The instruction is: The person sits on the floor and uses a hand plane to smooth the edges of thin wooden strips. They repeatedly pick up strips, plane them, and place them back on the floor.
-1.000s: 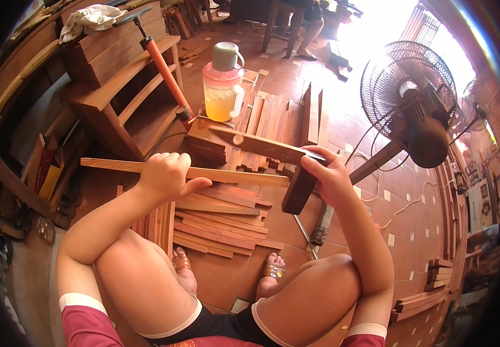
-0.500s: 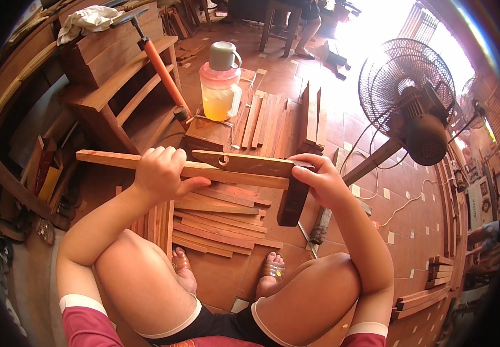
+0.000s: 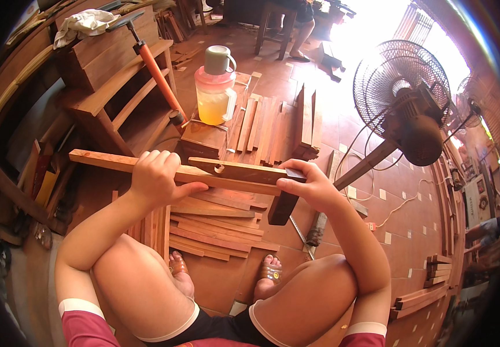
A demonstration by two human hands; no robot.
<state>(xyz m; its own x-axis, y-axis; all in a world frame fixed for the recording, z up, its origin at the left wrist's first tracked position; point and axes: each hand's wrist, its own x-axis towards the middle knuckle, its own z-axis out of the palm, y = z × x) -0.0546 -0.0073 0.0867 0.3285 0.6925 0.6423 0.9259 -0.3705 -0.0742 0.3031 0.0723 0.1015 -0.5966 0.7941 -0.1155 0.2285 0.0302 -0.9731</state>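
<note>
In my left hand [image 3: 154,180] is a long, narrow wooden strip [image 3: 102,160], the fingers wrapped over its middle and the thumb stretched along it to the right. The strip lies nearly level in the air above my knees. My right hand [image 3: 309,184] grips a wooden try square [image 3: 241,170] at its corner. The square's blade, with a notched hole near its left end, runs along the far side of the strip. Its dark, thick stock [image 3: 283,209] hangs down across the strip's right end. Whether the two pieces touch all along is hard to tell.
Several cut strips [image 3: 215,225] lie stacked on the tiled floor beneath my hands, with more strips [image 3: 261,124] beyond. A jug of yellow drink [image 3: 214,101] with a cup on top stands on a wooden block. A fan [image 3: 403,95] stands at right, a pump [image 3: 158,75] at left.
The square has come slightly down and nearer the strip, my right hand moving with it. My left hand keeps its grip. The whole view has shifted a little.
</note>
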